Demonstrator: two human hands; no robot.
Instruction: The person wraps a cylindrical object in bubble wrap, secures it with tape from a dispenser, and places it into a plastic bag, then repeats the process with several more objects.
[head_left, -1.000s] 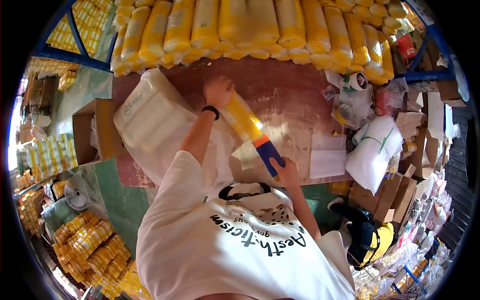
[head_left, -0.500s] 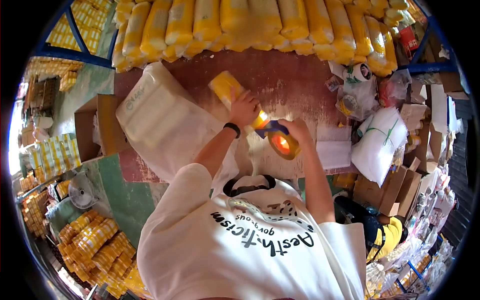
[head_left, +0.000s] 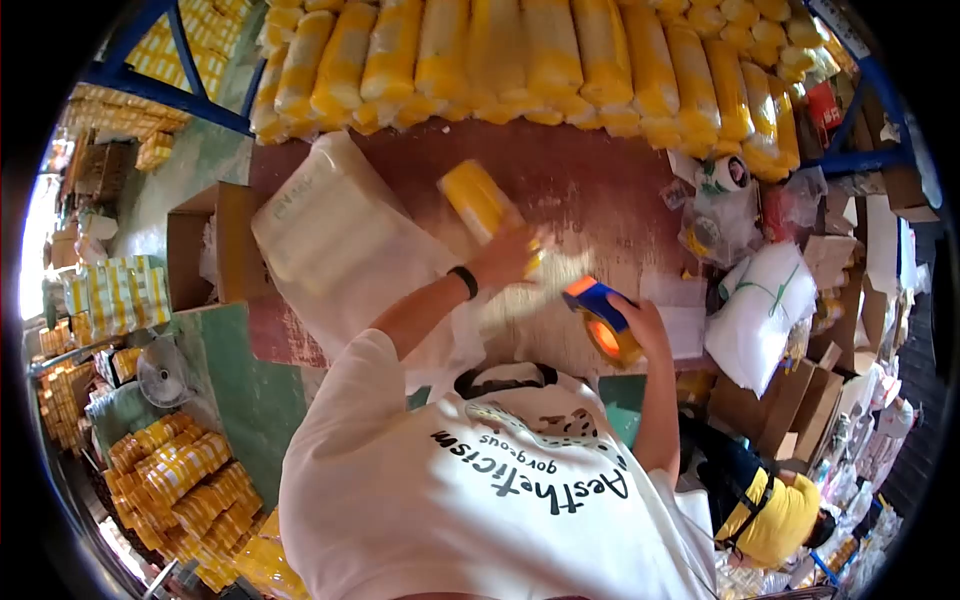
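A yellow-wrapped cylindrical package [head_left: 470, 192] lies slantwise on the worn red tabletop [head_left: 560, 180]. My left hand [head_left: 505, 253], somewhat blurred, is closed over its lower end, and the fingers hide part of that end. To the right, my right hand [head_left: 645, 325] grips a blue tape dispenser [head_left: 596, 296] carrying a roll of yellow tape [head_left: 608, 340]. The dispenser is held apart from the package, with its blue front pointing up and left. Left of my left hand, a large translucent plastic bag [head_left: 340, 220] with pale contents spreads over the table.
Yellow-wrapped packages [head_left: 440, 50] are stacked along the table's far edge. On the right are a white plastic bundle [head_left: 765, 310] and a clear bag [head_left: 720, 220]. An open cardboard box [head_left: 235, 245] stands left. A person in a yellow top [head_left: 775, 515] is at lower right.
My right hand has moved right and down with the tape dispenser, away from the package. My left hand stays at the package's lower end. The whole view has shifted slightly.
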